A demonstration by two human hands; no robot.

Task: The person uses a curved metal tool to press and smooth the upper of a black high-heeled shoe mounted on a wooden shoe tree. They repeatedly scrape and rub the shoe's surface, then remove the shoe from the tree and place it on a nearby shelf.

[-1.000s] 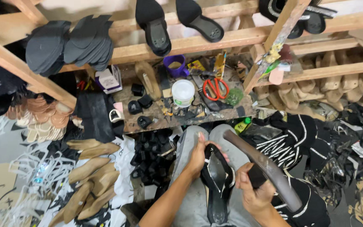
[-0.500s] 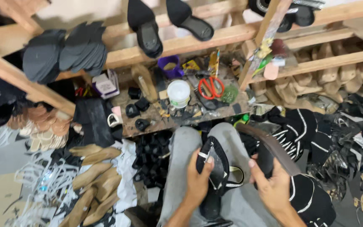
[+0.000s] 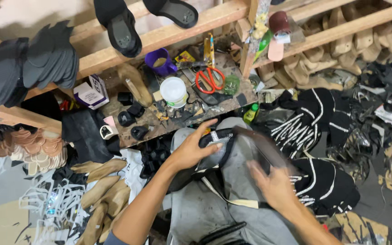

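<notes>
From the head camera, the left hand holds a black shoe upper on the person's lap, over the grey trousers. The thumb and fingers wrap the near end of the upper, so this grip is closed around it. The right hand is blurred with motion; it seems to grasp a long dark tool that lies across the upper, but I cannot tell how tightly its grip is closed.

To do this step well, I judge that the left hand should pin the upper firmly against the thigh so it does not twist, with the fingertips kept clear of the tool's path. The right hand should work in short, controlled strokes, not long sweeps.

Just ahead, the low wooden surface carries a white tub, red-handled scissors, a purple cup and small black pieces. Wooden shoe lasts lie on the floor to the left. Black striped material is heaped to the right. All are within reach, yet apart from the hands.
</notes>
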